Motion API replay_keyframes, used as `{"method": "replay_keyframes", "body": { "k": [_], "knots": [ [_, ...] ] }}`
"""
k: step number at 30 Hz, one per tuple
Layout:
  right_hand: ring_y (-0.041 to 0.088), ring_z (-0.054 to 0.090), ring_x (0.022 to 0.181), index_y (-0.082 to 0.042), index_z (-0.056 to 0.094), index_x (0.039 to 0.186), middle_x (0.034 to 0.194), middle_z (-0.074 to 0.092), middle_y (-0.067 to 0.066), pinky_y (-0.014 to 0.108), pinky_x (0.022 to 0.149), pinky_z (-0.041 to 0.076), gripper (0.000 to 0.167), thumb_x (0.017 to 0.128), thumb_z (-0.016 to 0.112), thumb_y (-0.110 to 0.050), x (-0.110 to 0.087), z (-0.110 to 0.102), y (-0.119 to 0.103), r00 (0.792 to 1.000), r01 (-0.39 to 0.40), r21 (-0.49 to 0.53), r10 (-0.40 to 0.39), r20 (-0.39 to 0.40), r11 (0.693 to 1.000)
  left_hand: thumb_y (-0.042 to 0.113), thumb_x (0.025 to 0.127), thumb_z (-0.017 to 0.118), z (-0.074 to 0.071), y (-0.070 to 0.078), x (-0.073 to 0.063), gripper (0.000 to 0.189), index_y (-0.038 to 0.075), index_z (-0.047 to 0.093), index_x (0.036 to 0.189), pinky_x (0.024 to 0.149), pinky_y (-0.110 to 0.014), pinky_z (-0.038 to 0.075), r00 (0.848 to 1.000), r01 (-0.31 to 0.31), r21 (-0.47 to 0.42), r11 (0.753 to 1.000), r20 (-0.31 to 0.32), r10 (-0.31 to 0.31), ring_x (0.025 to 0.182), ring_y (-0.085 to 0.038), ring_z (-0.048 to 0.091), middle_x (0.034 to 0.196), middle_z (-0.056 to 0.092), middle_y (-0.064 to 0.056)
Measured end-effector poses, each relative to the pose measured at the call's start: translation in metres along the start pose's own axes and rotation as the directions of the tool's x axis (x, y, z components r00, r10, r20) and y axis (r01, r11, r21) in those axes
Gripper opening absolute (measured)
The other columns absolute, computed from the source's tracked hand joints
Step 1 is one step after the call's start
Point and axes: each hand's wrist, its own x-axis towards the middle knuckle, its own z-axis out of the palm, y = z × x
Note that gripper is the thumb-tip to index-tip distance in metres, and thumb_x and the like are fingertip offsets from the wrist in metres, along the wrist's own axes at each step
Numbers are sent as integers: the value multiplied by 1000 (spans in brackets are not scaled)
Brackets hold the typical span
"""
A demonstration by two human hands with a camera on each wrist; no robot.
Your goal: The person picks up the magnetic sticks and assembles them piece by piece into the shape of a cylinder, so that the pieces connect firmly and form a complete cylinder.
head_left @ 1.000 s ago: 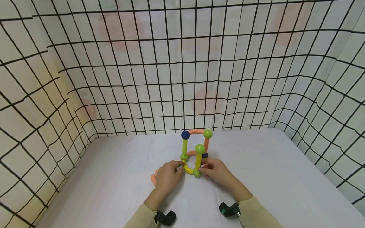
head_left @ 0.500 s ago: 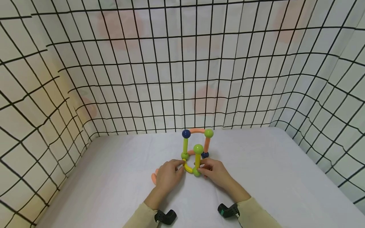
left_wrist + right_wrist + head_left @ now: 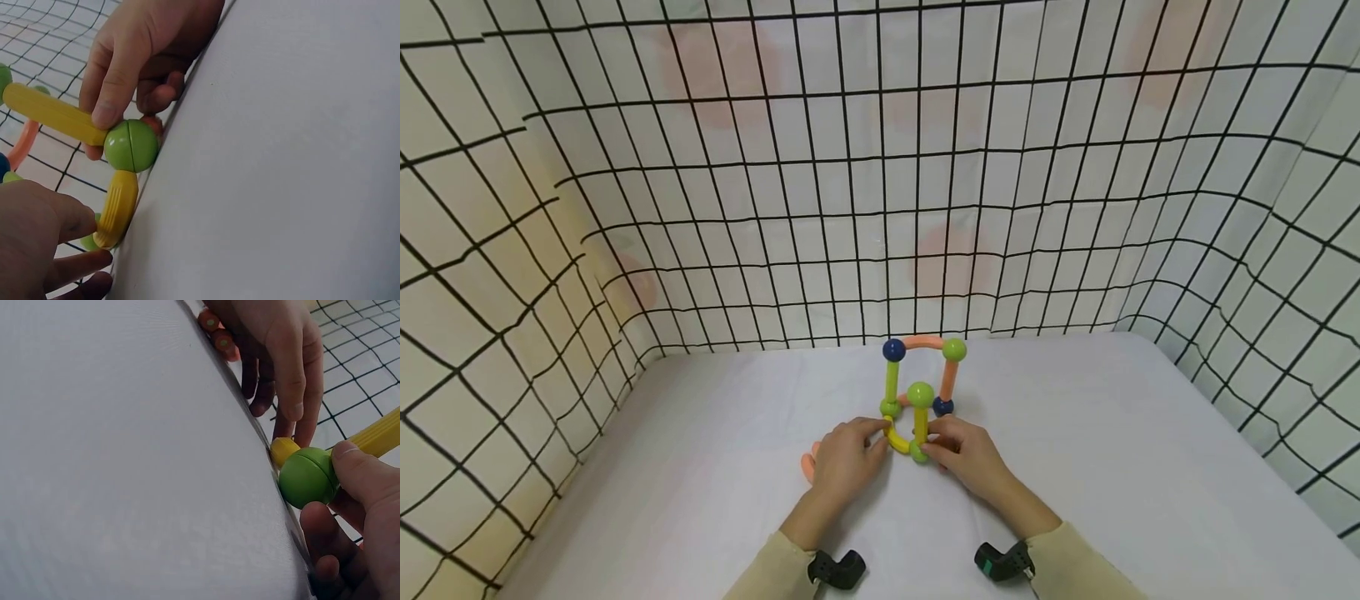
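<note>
A frame of magnetic-looking rods and balls stands on the white table. At its front, an upright yellow rod [image 3: 921,421] with a green ball [image 3: 921,395] on top rises from a lower green ball [image 3: 131,145]. My right hand [image 3: 967,454] pinches that rod at its foot, thumb beside the lower ball. My left hand [image 3: 847,454] holds the far end of the curved yellow rod [image 3: 117,209], which joins the lower ball. Behind stand a lime rod [image 3: 892,383] under a blue ball [image 3: 893,350] and an orange rod [image 3: 949,382], bridged on top by a curved orange rod [image 3: 922,342].
Loose orange curved pieces [image 3: 808,468] lie left of my left hand, partly hidden by it. A white wall with a black grid [image 3: 880,208] encloses the back and sides of the table [image 3: 1075,433]. A black camera sits on each wrist.
The front yellow rod has swung from a slight rightward lean to nearly upright. Both hands keep their hold. The whole view has shifted slightly.
</note>
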Motion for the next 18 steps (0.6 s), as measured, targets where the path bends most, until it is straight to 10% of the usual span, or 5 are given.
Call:
{"method": "replay_keyframes", "body": {
  "k": [18],
  "knots": [
    [5,55,61,-16,73,108,95,67,-2,20,57,49,20,89,76,-22,-1,0,-1,996,-90,21,89,17,996,27,94,70,-55,-4,-3,37,16,65,128,84,-38,51,989,148,-209,967,8,-150,108,-21,62,125,65,-2]
  ]
}}
